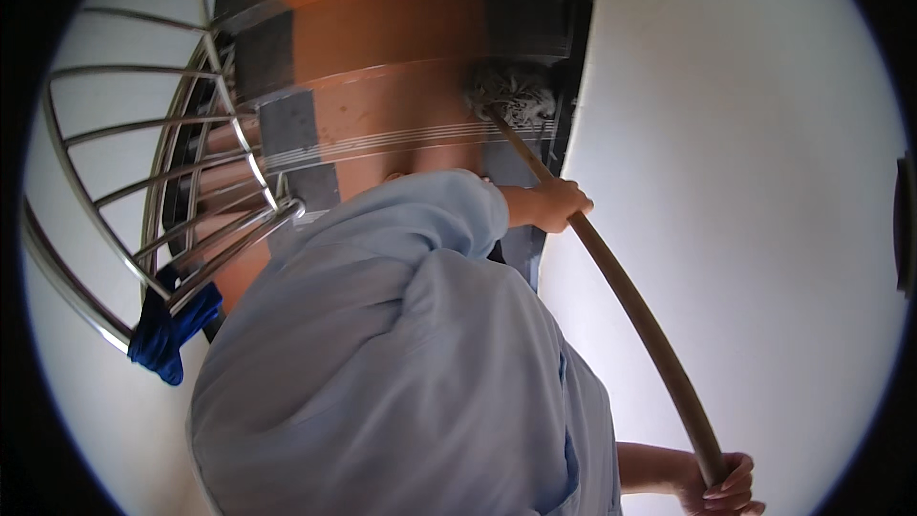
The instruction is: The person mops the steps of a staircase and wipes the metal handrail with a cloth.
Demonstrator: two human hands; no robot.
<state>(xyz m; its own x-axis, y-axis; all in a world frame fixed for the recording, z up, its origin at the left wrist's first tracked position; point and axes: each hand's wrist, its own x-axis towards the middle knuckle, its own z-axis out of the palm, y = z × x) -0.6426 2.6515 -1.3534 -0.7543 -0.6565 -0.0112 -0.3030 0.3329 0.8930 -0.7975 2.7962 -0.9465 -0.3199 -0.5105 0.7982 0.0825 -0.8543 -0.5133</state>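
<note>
A string mop with a grey head point(517, 94) rests on a stair tread, close to the wall side. From it a long wooden handle point(637, 301) runs down to the lower right. My left hand point(562, 205) reaches across my body and is closed around the handle's middle part. Near the handle's upper end, at the lower right of the view, my right hand point(723, 487) grips it; part of that hand is cut off by the picture's edge. My light blue shirt hides much of the steps below me.
The stairs point(387, 29) have orange-brown tiles with dark side bands. A metal railing point(226, 97) curves along the left, with a dark blue cloth point(161, 337) hanging on it. A white wall point(716, 158) stands close on the right. More steps show through the railing.
</note>
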